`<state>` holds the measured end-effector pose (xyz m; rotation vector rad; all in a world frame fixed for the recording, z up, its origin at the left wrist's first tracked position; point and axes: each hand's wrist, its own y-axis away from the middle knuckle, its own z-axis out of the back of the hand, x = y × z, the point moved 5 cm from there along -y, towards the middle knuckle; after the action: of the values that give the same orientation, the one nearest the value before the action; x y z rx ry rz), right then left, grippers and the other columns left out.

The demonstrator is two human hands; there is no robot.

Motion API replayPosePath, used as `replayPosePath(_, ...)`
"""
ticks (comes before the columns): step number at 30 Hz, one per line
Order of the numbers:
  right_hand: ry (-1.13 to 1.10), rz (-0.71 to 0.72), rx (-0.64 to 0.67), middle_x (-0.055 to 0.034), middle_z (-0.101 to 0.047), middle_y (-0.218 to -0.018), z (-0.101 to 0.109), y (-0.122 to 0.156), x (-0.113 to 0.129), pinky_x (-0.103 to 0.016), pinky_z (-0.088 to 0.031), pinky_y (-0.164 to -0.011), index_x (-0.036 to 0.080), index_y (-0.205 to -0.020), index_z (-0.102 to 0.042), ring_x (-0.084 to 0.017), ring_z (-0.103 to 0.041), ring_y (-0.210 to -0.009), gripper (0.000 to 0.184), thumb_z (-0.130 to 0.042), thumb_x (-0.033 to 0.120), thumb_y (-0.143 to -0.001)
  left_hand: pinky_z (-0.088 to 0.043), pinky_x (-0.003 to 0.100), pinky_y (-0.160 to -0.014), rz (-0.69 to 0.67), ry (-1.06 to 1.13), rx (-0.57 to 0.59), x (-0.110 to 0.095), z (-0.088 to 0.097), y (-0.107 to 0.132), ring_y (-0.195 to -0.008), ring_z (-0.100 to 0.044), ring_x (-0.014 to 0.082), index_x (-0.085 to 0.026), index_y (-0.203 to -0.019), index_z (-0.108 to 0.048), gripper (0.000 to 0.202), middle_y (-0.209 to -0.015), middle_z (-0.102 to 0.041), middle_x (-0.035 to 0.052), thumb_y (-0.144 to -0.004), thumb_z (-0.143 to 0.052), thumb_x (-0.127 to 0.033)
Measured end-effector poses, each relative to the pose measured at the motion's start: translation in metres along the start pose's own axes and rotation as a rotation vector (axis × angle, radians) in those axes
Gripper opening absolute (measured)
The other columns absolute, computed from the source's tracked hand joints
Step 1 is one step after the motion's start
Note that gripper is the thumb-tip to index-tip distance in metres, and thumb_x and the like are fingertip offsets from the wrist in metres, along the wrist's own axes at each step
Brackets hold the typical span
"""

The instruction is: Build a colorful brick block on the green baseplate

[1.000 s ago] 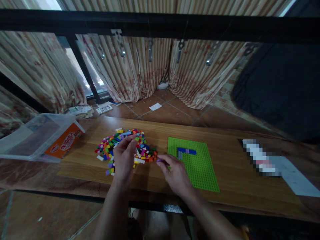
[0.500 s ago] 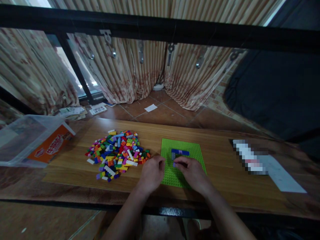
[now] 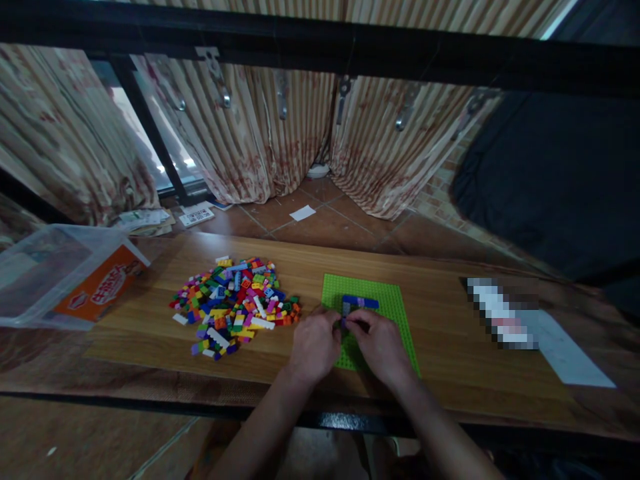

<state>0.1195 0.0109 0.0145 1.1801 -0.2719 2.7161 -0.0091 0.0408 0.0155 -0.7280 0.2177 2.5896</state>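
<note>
Over the green baseplate (image 3: 393, 313) my two hands meet at the fingertips. My right hand (image 3: 379, 341) is closed in a pinch around a small purple toy brick (image 3: 344, 324), mostly hidden by the fingers. Just left of it, my left hand (image 3: 316, 343) is closed too, its fingertips against or very near that brick; whatever they hold is hidden. Beyond the fingers, a row of dark blue bricks (image 3: 370, 303) with a purple one (image 3: 361, 302) in its middle is on the plate. A grey-blue brick (image 3: 346, 309) extends toward me from the row's left end.
A pile of mixed toy bricks (image 3: 235, 303) spreads left of the baseplate on the wooden board (image 3: 440, 360). A clear plastic box (image 3: 55, 233) with an orange label stands at the far left. On the right lie a blurred-out item (image 3: 500, 317) and a white sheet (image 3: 573, 353).
My left hand has moved right, from the plate's left edge to the fingertips of my right hand. My right hand has shifted slightly left with the purple brick.
</note>
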Motion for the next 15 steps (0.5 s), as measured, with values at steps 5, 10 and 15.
replayPosePath(5,0.075,0.032,-0.096,-0.0056,-0.068,-0.084,0.006,-0.002,-0.005,-0.033,-0.046,-0.075,0.02,-0.078,-0.071,-0.019,-0.064,-0.078,0.015,-0.058,0.025,-0.084,-0.049,0.028,-0.081,0.016,-0.036,0.01,-0.002,-0.001,0.0,-0.091,-0.065,0.0177,-0.026,-0.105,-0.067,0.024,-0.103,-0.069,0.0036,-0.089,-0.049,-0.023)
replayPosePath(10,0.117,-0.03,-0.055,-0.0045,-0.069,-0.084,0.009,-0.001,-0.011,-0.033,-0.044,-0.074,0.02,-0.079,-0.072,-0.019,-0.064,-0.076,0.015,-0.06,0.028,-0.084,-0.049,0.027,-0.081,0.022,-0.031,0.006,-0.004,0.0,0.001,-0.091,-0.065,0.0173,-0.025,-0.105,-0.066,0.023,-0.103,-0.069,0.003,-0.089,-0.05,-0.024)
replayPosePath(15,0.147,-0.051,-0.007,-0.0034,-0.07,-0.087,0.006,0.001,-0.01,-0.032,-0.044,-0.074,0.022,-0.081,-0.073,-0.019,-0.065,-0.078,0.015,-0.06,0.03,-0.085,-0.049,0.028,-0.081,0.009,-0.015,-0.001,-0.004,-0.003,0.001,-0.091,-0.065,0.0178,-0.024,-0.105,-0.066,0.024,-0.104,-0.068,0.0033,-0.089,-0.049,-0.023)
